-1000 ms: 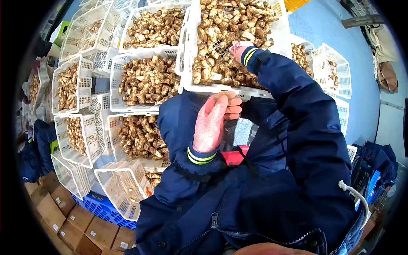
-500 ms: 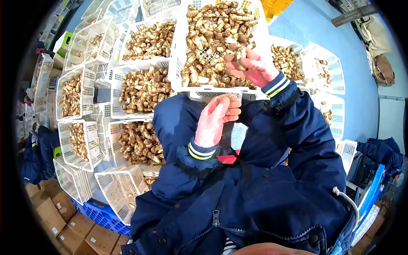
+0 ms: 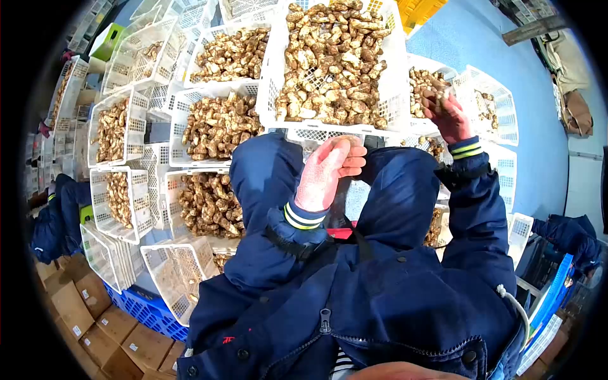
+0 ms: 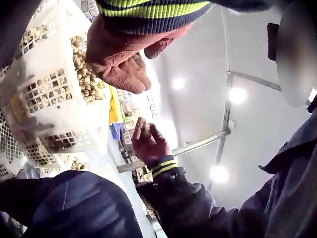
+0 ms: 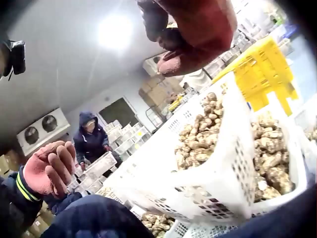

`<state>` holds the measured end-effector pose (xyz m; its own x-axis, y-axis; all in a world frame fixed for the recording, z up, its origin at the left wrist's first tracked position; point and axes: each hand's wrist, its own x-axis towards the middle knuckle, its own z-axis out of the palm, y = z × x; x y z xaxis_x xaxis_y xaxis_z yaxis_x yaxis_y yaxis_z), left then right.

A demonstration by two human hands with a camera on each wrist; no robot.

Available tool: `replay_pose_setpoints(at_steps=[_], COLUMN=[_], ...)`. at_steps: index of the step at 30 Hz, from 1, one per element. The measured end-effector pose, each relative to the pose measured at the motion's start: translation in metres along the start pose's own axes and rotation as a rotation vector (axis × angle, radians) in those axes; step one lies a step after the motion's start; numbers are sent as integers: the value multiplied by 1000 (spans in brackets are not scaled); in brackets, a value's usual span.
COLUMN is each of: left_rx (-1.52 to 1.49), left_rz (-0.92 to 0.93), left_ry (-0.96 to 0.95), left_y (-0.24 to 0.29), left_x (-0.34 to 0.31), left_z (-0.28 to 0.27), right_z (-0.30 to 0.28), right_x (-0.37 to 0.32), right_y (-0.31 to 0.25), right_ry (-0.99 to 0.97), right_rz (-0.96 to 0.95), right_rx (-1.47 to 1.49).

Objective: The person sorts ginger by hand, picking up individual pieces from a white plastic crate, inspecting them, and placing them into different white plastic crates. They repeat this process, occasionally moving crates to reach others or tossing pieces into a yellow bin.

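Observation:
My right hand, in a pinkish-red glove, pinches a brown-and-white mushroom between fingers and thumb. In the head view it is over the smaller crates right of the big white crate. That crate holds many mushrooms and stands before my knees. My left hand, gloved alike, hovers above my lap close to the crate's near edge. Its fingers are loosely curled, and no object shows in it in the right wrist view.
White crates of mushrooms stand in rows on the left. More crates line the right side. A yellow crate is beyond the big one. Cardboard boxes lie low at left. Another person works among crates.
My right hand has come up out of the big crate with a mushroom and moved right, over the smaller crates. The left hand has stayed nearly in place.

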<state>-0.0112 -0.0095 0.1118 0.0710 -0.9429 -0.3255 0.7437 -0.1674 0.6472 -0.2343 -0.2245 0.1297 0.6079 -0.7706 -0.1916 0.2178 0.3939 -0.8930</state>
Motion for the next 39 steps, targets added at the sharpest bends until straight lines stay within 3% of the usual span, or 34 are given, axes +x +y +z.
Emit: replay_pose_setpoints(at_steps=[1, 4, 5, 8, 11, 13, 17, 19, 27, 29, 33, 36, 39], left_rx=[-11, -2, 9, -41, -42, -76, -51, -19, -182, -216, -267, -234, -199], left_rz=[-20, -53, -58, -49, -43, -36, -10, 52, 21, 35, -13, -48, -34], left_ry=[5, 15, 15, -35, -76, -105, -13, 30, 45, 45, -15, -36, -13], left_y=[-2, -7, -11, -12, -7, -6, -4, 2, 1, -2, -4, -4, -6], left_x=[1, 5, 7, 8, 5, 6, 3, 2, 2, 3, 4, 4, 7], left_z=[-1, 1, 3, 2, 1, -1, -5, -1, -6, -8, -13, -14, -18], right_z=[-6, -15, -12, 55, 94, 118, 142, 145, 150, 149, 135, 116, 65], right_x=[-6, -3, -1, 10, 16, 14, -1, -3, -5, -5, -1, -3, -15], right_y=[3, 8, 12, 14, 47, 66, 76, 74, 63, 64, 66, 54, 14], right_ry=[63, -59, 18, -211, -569, -477, -378, -478, -439, -499, -394, -218, -24], right_rz=[-12, 49, 92, 78, -76, 41, 166, 216, 215, 153, 232, -11, -122], right_rx=[60, 117, 100, 246, 337, 445, 329, 445, 201, 307, 252, -39, -128])
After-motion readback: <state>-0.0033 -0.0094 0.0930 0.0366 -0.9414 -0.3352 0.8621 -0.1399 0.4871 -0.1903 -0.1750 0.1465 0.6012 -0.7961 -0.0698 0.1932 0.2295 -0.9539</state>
